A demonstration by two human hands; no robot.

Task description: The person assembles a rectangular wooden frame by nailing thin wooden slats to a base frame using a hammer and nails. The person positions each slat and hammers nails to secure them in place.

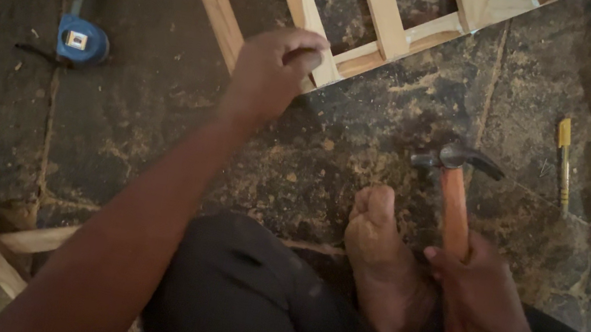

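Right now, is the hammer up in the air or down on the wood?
Up in the air. The right hand holds the hammer by its handle, its head over the floor, apart from the wooden frame that the left hand touches.

Left hand [273, 68] apparently pinched; right hand [477, 293] fisted.

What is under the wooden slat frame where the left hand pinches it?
Dusty stone floor shows beneath the wooden slat frame. The left hand covers the corner, so whatever it pinches is hidden.

Hammer [454, 185] in right hand [477, 293], frame [381, 22] nearby
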